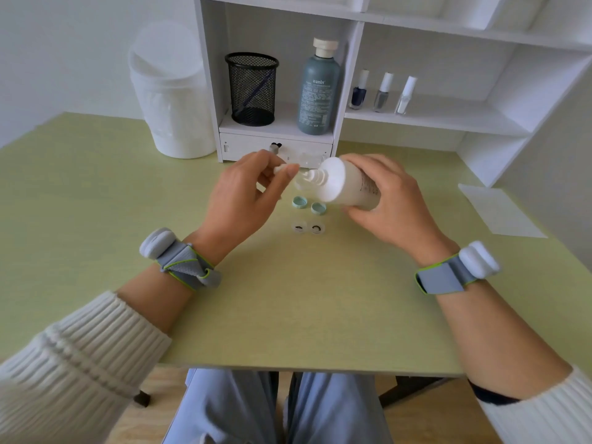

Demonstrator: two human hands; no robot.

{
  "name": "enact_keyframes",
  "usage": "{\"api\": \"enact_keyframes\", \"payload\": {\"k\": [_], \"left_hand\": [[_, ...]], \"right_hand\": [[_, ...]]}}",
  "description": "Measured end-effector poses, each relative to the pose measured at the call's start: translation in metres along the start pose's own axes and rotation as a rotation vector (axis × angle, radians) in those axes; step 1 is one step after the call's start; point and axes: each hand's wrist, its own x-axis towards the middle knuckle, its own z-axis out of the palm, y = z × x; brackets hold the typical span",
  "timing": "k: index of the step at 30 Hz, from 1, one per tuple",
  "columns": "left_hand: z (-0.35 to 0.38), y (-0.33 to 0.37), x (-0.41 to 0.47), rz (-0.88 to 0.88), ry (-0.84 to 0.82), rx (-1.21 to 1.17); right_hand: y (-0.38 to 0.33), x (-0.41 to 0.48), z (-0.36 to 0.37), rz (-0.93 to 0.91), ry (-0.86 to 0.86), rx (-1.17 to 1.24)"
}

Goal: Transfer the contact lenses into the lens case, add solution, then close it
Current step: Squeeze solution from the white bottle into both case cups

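The right hand [389,200] is wrapped around a white solution bottle [347,184], holding it tipped on its side above the green table [288,299] with the nozzle pointing left. The left hand [246,193] has thumb and forefinger pinched on a small white cap [282,169] just beside the bottle's nozzle [312,177], its other fingers loosely curled; whether the cap touches the nozzle cannot be told. Below the bottle, the lens case [308,228] lies open on the table: two clear wells side by side, each with a dark contact lens inside, the left lens [300,227] and the right lens [317,228]. Whether any liquid is in the wells cannot be told. Two teal lids [309,205] lie just behind the case, open side up, near each other and apart from the wells. Further back, a white shelf unit [352,33] stands on the table; one compartment holds a black mesh pen cup [253,88] with a dark pen-like item leaning inside, and beside it an upright grey-blue bottle [318,91] with a cream cap. The compartment to the right holds three small nail polish bottles [382,91] in a row: dark blue, grey and clear. A white lidded bin [173,91] stands left of the shelf unit. A sheet of white paper [499,209] lies at the table's right edge. Both wrists wear grey bands with white modules.
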Motion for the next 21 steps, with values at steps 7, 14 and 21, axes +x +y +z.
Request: {"api": "enact_keyframes", "payload": {"k": [7,14,21], "left_hand": [[0.0046,-0.0050,-0.0047,-0.011,-0.097,0.024],[0.0040,-0.0071,-0.0037,-0.059,-0.089,-0.007],[0.0016,-0.0084,-0.0031,-0.076,-0.097,-0.002]], "right_hand": [[0.0056,-0.0075,-0.0059,0.011,-0.037,-0.057],[0.0099,-0.0098,-0.0095,-0.043,-0.071,-0.203],[0.0087,-0.0082,-0.0100,-0.160,-0.059,-0.358]]}}
